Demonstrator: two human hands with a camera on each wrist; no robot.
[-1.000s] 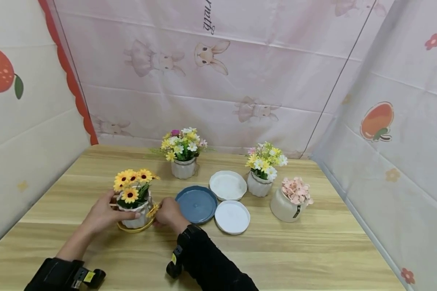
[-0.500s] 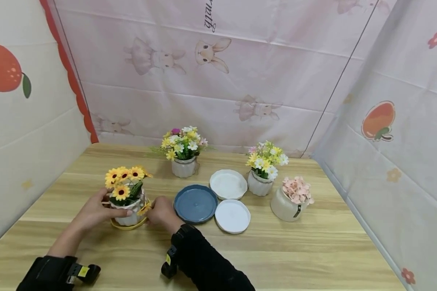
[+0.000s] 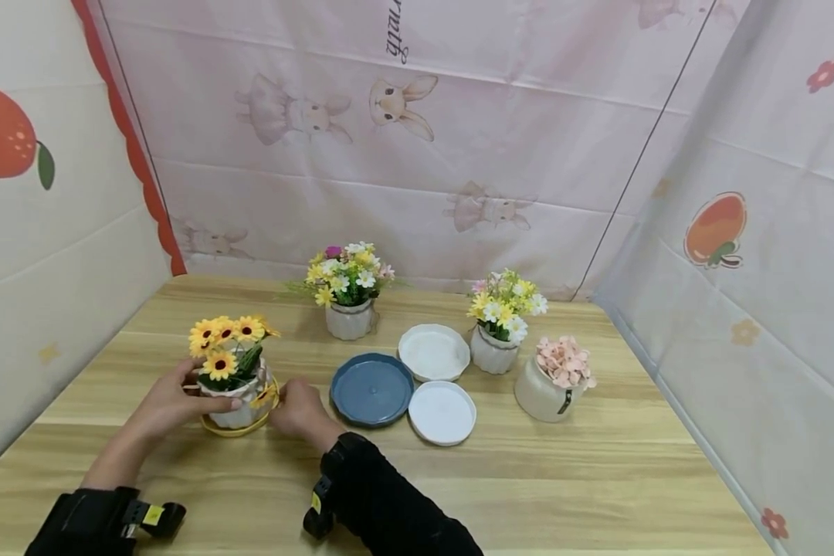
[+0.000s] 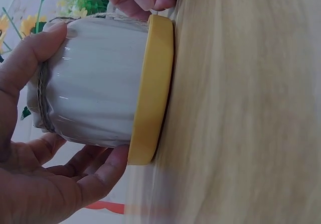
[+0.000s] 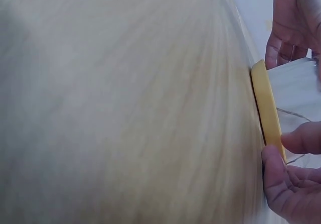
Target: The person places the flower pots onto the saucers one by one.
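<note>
In the head view a ribbed whitish pot (image 3: 231, 418) with yellow artificial sunflowers (image 3: 220, 364) stands upright in a yellow saucer (image 3: 242, 430) at the left of the table. My left hand (image 3: 168, 401) grips the pot from the left, thumb across its front. The left wrist view shows twine tied below the pot's (image 4: 100, 78) rim and fingertips reaching down to the saucer (image 4: 152, 93). From the other side, my right hand (image 3: 302, 411) pinches the saucer's edge, thumb above the wall and a finger low outside, as the right wrist view of the saucer (image 5: 267, 103) shows.
Right of the hands lie a blue-grey saucer (image 3: 372, 390), a scalloped white saucer (image 3: 434, 352) and a smaller white saucer (image 3: 442, 413). Two pots of mixed flowers (image 3: 350, 319) (image 3: 494, 351) stand farther back. A round cream pot with pink flowers (image 3: 546, 394) is at the right.
Both hands have shifted left across the table, and the yellow saucer with the sunflower pot has moved left along with them. The other pots and saucers keep their places.
</note>
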